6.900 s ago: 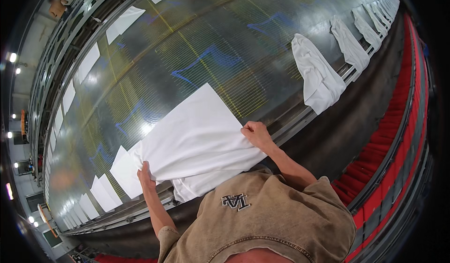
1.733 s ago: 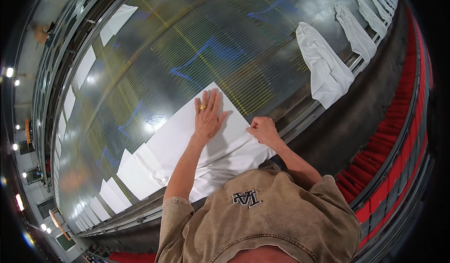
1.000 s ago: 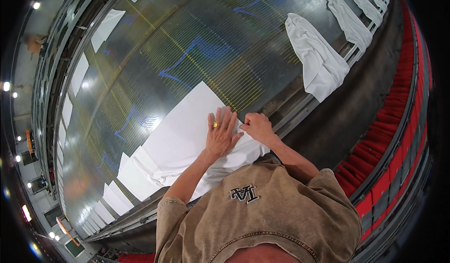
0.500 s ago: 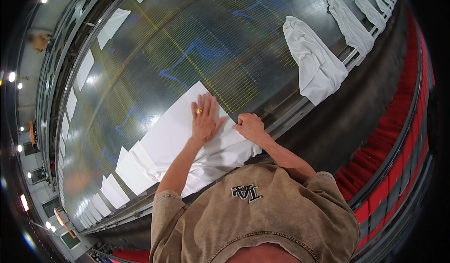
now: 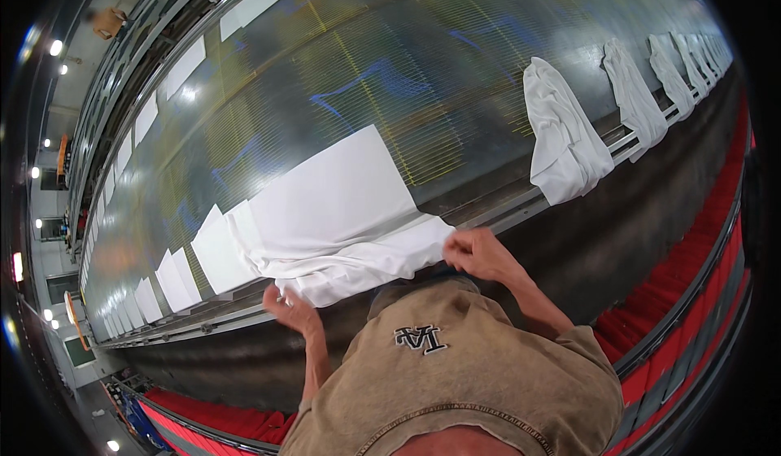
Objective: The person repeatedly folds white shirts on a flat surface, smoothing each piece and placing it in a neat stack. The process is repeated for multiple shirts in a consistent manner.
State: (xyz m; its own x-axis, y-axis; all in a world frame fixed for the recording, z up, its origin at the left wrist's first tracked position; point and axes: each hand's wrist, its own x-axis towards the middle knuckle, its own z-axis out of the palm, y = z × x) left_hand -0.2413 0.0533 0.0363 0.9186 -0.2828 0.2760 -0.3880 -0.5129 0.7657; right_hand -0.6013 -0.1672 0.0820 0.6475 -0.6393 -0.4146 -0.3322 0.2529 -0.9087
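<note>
A white fabric panel (image 5: 333,181) lies smooth on the long dark table, its near part bunched into loose folds (image 5: 366,254) over the front edge. My right hand (image 5: 482,255) is at the right end of these folds, fingers curled in on the fabric's edge; the fingertips are partly hidden. Beside the left end of the folds is my left hand (image 5: 296,310), slightly blurred, with thumb and fingers apart and nothing visible between them.
The table (image 5: 455,151) carries yellow ruled lines and blue outlines. More white pieces (image 5: 175,281) lie to the left and along the far edge (image 5: 185,67). Several bunched white cloths (image 5: 563,135) hang over the front rail at right. Red material (image 5: 651,293) lines a trough behind me.
My left hand has left the smooth fabric and moved down to the front edge at left. My right hand has moved toward me, to the folds' right end. The view has shifted.
</note>
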